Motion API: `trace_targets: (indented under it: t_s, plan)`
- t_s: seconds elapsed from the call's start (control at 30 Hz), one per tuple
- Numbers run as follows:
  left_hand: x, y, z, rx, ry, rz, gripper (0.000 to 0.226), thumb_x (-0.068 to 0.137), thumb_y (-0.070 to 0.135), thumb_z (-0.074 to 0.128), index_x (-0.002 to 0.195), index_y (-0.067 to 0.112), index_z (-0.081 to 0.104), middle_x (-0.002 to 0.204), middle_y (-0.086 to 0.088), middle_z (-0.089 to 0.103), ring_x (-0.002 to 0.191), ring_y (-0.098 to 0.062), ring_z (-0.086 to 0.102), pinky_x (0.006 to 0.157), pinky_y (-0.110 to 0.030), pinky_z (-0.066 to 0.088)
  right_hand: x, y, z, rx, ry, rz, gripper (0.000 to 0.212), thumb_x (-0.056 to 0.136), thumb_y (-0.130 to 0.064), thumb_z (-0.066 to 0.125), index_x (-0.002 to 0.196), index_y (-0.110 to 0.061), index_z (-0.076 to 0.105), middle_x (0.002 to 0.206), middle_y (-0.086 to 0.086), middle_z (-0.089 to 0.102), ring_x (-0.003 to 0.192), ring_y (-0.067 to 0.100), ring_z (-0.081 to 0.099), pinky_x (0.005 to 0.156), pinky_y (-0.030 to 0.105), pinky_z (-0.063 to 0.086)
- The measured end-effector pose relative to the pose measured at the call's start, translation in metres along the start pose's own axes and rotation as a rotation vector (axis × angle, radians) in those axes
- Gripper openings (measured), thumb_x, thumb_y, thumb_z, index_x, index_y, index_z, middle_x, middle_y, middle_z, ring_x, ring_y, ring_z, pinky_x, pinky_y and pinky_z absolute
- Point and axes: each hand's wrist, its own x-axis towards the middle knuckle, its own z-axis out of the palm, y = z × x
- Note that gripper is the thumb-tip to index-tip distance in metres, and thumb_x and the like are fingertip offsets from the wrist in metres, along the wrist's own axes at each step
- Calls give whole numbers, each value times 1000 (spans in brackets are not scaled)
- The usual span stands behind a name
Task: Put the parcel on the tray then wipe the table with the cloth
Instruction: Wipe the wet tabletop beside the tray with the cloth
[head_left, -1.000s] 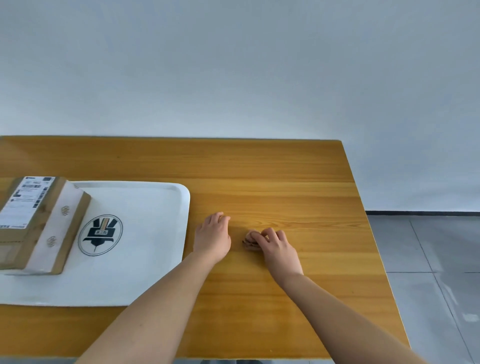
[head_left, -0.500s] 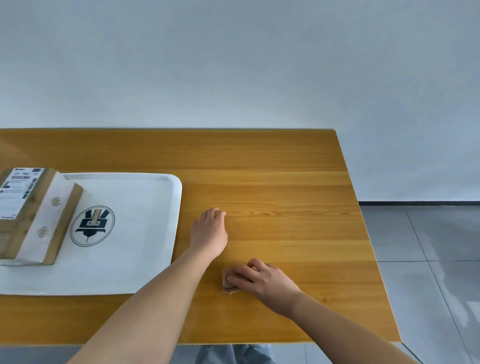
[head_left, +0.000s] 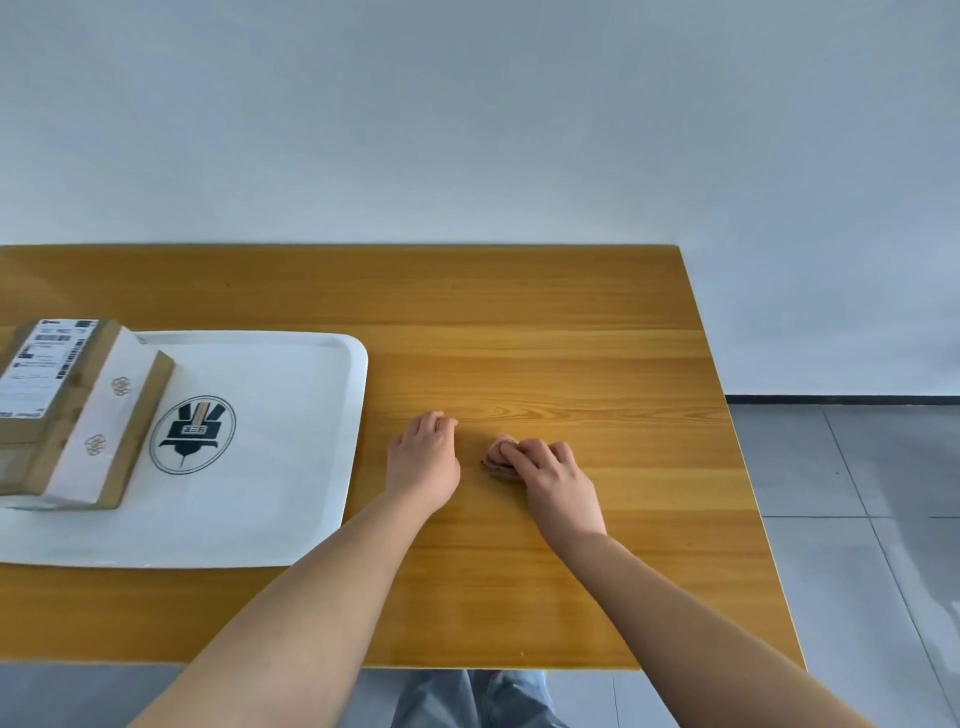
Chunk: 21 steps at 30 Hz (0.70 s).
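A brown cardboard parcel (head_left: 67, 410) with a white shipping label and white tape lies on the left part of a white tray (head_left: 291, 415) that bears a dark round logo. My right hand (head_left: 550, 470) presses a small bunched pinkish-brown cloth (head_left: 497, 457) onto the wooden table (head_left: 545, 322), right of the tray. Only the cloth's left end shows past my fingers. My left hand (head_left: 423, 457) rests on the table between tray and cloth, fingers curled under, holding nothing.
The table's right edge (head_left: 727, 441) drops to a grey tiled floor (head_left: 857, 519). A plain pale wall (head_left: 467, 130) stands behind the table. My knees in jeans (head_left: 483, 699) show below the near edge.
My right hand slid the cloth toward the near edge and left, then back away to beside my left hand. The left hand and the parcel stayed put.
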Motion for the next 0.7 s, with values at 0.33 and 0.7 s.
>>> trace_targets:
  t_s: [0.33, 0.7]
  plan:
    - [-8, 20, 7, -14, -20, 10, 50, 98, 15, 41, 147, 19, 30, 156, -1, 26, 145, -21, 23, 115, -39, 31, -65, 21, -6, -42, -220, -515, 57, 68, -9, 75, 115, -32, 54, 116, -6, 57, 91, 22, 57, 56, 25, 53]
    - [-24, 13, 4, -13, -19, -2, 51, 99, 15, 42, 148, 19, 29, 155, -1, 26, 144, -20, 26, 114, -38, 32, -46, 4, -2, -4, -33, -81, 60, 57, -1, 82, 109, -24, 63, 98, 1, 61, 80, 24, 56, 38, 26, 50]
